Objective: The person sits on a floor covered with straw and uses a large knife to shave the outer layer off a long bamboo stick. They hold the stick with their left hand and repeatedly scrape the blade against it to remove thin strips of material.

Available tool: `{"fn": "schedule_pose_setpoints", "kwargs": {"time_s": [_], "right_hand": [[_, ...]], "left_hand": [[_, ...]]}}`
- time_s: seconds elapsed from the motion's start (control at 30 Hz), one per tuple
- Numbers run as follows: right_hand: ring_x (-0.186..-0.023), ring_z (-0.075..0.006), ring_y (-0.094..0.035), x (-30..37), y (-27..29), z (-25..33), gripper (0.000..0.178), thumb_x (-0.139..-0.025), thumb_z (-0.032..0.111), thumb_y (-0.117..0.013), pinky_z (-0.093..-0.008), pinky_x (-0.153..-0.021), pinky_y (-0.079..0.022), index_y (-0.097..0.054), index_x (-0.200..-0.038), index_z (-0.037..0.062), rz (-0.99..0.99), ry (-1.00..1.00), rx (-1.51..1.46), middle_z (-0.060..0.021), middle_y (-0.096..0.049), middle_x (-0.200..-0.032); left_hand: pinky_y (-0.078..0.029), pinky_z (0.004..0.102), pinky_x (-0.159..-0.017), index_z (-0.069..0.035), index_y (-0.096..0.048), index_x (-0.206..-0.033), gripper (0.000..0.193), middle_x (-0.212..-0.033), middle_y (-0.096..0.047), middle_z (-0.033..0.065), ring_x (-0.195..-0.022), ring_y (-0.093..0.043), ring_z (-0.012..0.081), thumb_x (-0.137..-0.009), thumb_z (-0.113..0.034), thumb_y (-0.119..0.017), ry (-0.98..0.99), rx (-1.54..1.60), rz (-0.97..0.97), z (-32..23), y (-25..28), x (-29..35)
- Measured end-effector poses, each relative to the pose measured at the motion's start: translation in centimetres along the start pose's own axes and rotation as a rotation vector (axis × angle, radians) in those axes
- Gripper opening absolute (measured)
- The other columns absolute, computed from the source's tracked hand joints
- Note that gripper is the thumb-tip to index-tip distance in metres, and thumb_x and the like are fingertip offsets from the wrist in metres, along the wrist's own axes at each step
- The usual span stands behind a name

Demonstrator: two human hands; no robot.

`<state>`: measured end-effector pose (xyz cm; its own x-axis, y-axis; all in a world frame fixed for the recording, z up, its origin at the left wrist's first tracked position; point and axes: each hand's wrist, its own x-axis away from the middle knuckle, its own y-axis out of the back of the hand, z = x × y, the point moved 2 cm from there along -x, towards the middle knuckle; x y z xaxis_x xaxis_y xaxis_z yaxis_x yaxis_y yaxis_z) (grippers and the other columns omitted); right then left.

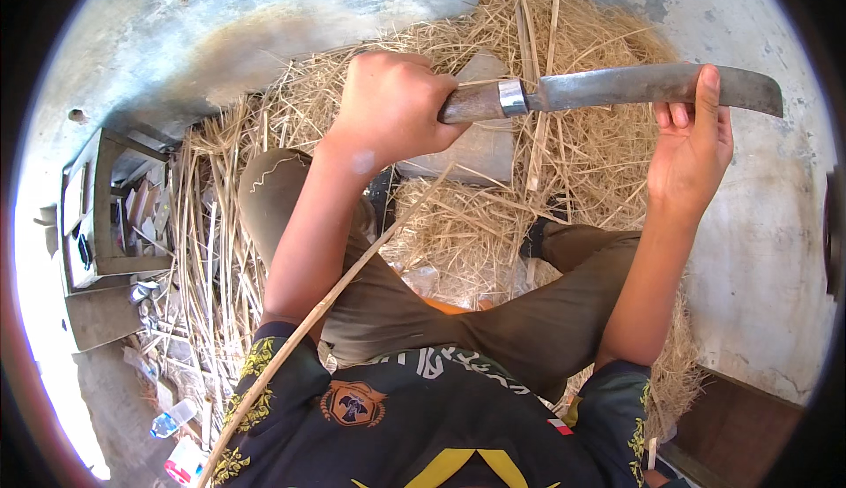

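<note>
A machete (pixel 608 87) is held up level across the far side of my lap, its blade pointing right. My left hand (pixel 383 104) is closed round its wooden handle (pixel 480 103), which has a shiny metal collar. Near the blade's far end, my right hand (pixel 692 149) pinches the flat of the blade between thumb and fingers. A long, thin, straw-coloured strip (pixel 295 347), perhaps bamboo, slants across my left upper arm towards the space between my legs; neither hand touches it. Below the machete lies a flat grey slab (pixel 458 162), partly hidden by my left hand and the handle.
Pale shavings (pixel 599 153) pile up around my bent legs and the slab. Many long strips (pixel 198 215) lie at the left, beside a wooden frame (pixel 132 266) with scraps in it. A plastic bottle (pixel 174 417) lies lower left. Weathered walls (pixel 749 223) stand close by.
</note>
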<state>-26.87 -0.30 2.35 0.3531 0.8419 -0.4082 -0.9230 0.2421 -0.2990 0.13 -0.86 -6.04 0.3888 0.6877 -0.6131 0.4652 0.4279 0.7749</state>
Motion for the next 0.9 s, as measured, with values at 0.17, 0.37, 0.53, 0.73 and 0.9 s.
{"fn": "schedule_pose_setpoints", "kwargs": {"time_s": [0.17, 0.37, 0.53, 0.73, 0.9], "right_hand": [[-0.062, -0.0063, -0.041, 0.8, -0.6, -0.5, 0.018, -0.098, 0.024, -0.071, -0.0265, -0.061, -0.036, -0.063, -0.092, 0.0094, 0.057, -0.016, -0.015, 0.0025, -0.055, -0.075], [-0.063, -0.0068, -0.044, 0.0, 0.5, -0.3, 0.020, -0.098, 0.021, -0.071, -0.0278, -0.069, -0.044, -0.064, -0.098, 0.0016, -0.045, -0.077, 0.042, -0.0022, -0.061, -0.083], [-0.065, -0.0084, -0.047, -1.4, 1.5, 2.1, 0.029, -0.096, 0.017, -0.072, -0.0293, -0.070, -0.043, -0.064, -0.107, -0.0085, -0.148, 0.012, 0.024, -0.0090, -0.065, -0.089], [-0.064, -0.0085, -0.046, -1.6, 1.4, 2.0, 0.023, -0.094, 0.015, -0.074, -0.0269, -0.061, -0.038, -0.067, -0.096, -0.0073, -0.270, 0.042, 0.067, -0.0082, -0.065, -0.084], [-0.065, -0.0088, -0.050, -2.2, 1.9, 0.9, 0.021, -0.094, 0.016, -0.074, -0.0256, -0.060, -0.038, -0.069, -0.093, -0.0051, -0.173, -0.017, 0.161, -0.0085, -0.067, -0.083]], "left_hand": [[-0.049, 0.0391, -0.052, -0.013, -0.073, -0.070, 0.020, -0.060, -0.059, 0.0041, -0.057, -0.062, 0.0245, -0.061, -0.030, -0.080, -0.029, 0.021, 0.053, -0.4, -0.1, 0.1], [-0.049, 0.0397, -0.053, -0.012, -0.073, -0.072, 0.024, -0.061, -0.059, 0.0046, -0.057, -0.062, 0.0261, -0.062, -0.032, -0.079, -0.015, 0.034, 0.076, -0.9, -0.5, 0.0], [-0.048, 0.0414, -0.053, -0.011, -0.073, -0.075, 0.026, -0.062, -0.059, 0.0064, -0.058, -0.061, 0.0279, -0.065, -0.034, -0.078, -0.066, 0.154, 0.049, -2.7, -0.9, -0.6], [-0.049, 0.0425, -0.057, -0.009, -0.073, -0.077, 0.028, -0.067, -0.060, 0.0075, -0.062, -0.062, 0.0281, -0.067, -0.035, -0.078, -0.012, 0.232, 0.214, -2.8, -4.1, -0.3], [-0.050, 0.0408, -0.061, -0.009, -0.073, -0.077, 0.028, -0.070, -0.062, 0.0081, -0.068, -0.064, 0.0273, -0.069, -0.035, -0.077, 0.006, 0.276, 0.118, -1.5, -7.3, 0.9]]}}
